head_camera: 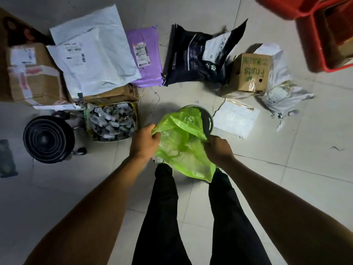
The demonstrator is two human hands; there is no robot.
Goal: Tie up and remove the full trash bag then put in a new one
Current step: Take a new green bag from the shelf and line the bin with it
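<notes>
A thin bright green plastic bag [182,142] hangs crumpled between my two hands above the tiled floor. My left hand [146,141] pinches its upper left edge. My right hand [217,148] grips its right side. Behind the bag, a small round dark bin [207,120] shows part of its rim; the bag covers most of it. My two legs in black trousers stand below the bag.
A box of small wrapped items [111,121] and a stack of black bowls [48,138] sit at left. Cardboard boxes and white, purple [146,56] and black [196,56] mailers lie behind. A "Fruits" carton [252,72] and a red stool [324,31] stand at right.
</notes>
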